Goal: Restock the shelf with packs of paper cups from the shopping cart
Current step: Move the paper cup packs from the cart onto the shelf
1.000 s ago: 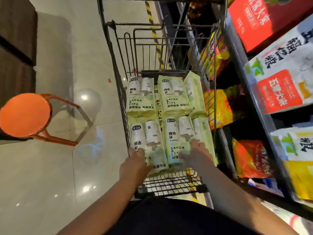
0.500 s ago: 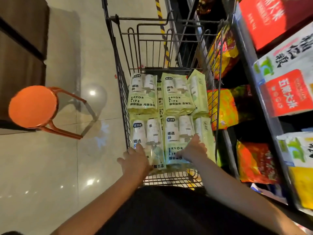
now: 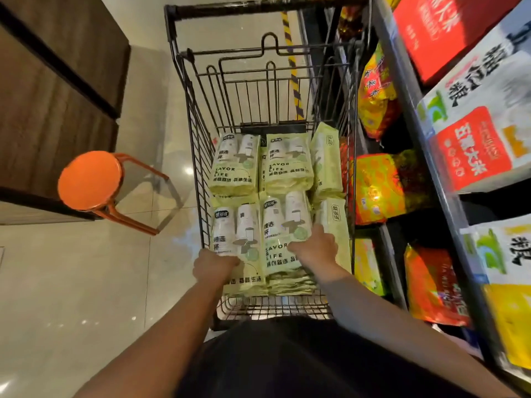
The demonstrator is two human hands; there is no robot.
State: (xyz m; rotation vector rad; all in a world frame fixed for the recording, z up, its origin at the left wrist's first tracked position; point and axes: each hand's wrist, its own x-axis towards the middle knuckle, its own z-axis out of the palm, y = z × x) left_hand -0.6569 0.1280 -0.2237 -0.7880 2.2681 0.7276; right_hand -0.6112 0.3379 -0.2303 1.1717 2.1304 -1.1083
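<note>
A black wire shopping cart [image 3: 188,116] stands in front of me, holding several pale green packs of paper cups in two rows. My left hand [image 3: 214,265] grips the near-left pack [image 3: 235,234] at its lower left edge, fingers curled. My right hand [image 3: 314,248] holds the near-middle pack [image 3: 283,219]. Its thumb lies on the pack's printed face and its fingers reach down the right side, beside an upright pack [image 3: 334,222]. Both packs lie in the cart. The shelf [image 3: 408,90] runs along the right of the cart.
The shelf tiers hold red, white and yellow bags of rice and snacks [image 3: 379,188], close against the cart's right side. An orange round stool [image 3: 89,179] stands on the tiled floor to the left, in front of a dark wooden cabinet [image 3: 43,110].
The view has moved closer over the cart. My left hand's fingers have curled onto the near-left pack, and my right hand has slid up and to the right on the near-middle pack.
</note>
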